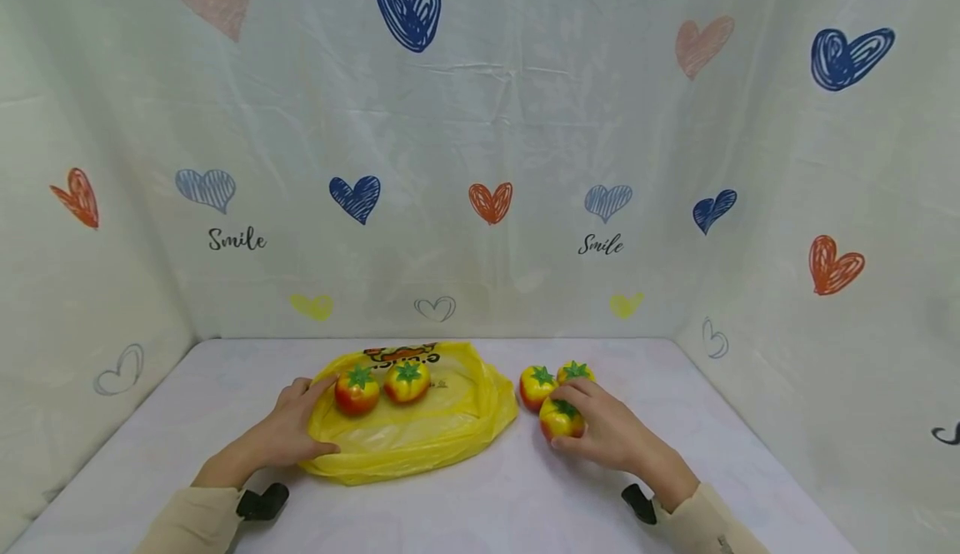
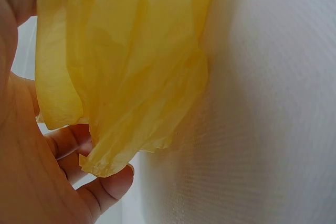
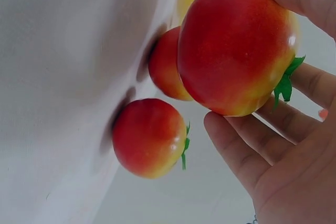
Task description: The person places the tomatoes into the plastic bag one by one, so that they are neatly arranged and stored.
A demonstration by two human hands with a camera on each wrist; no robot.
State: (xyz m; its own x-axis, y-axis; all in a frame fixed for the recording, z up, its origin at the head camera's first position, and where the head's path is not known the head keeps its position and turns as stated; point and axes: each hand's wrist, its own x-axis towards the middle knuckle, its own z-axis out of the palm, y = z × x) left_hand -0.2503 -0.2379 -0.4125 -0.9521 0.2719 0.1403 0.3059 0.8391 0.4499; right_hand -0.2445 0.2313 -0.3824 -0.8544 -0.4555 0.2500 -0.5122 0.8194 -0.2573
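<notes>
A yellow plastic bag [image 1: 408,446] lies spread on the table with two red-and-yellow tomatoes with green tops, a left one [image 1: 357,391] and a right one [image 1: 407,382], resting on it. My left hand [image 1: 288,425] holds the bag's left edge, its thumb and fingers spread wide; in the left wrist view the crumpled plastic [image 2: 136,77] lies between them. To the right of the bag, my right hand [image 1: 607,425] grips a tomato [image 3: 236,51] between thumb and fingers. Just beyond it are two more tomatoes, one nearer the bag [image 1: 536,387] and one partly hidden behind the hand [image 1: 576,371].
The pale table [image 1: 465,512] is enclosed at the back and sides by a white curtain [image 1: 517,137] printed with hearts and lettering. Dark straps [image 1: 262,502] show at both wrists.
</notes>
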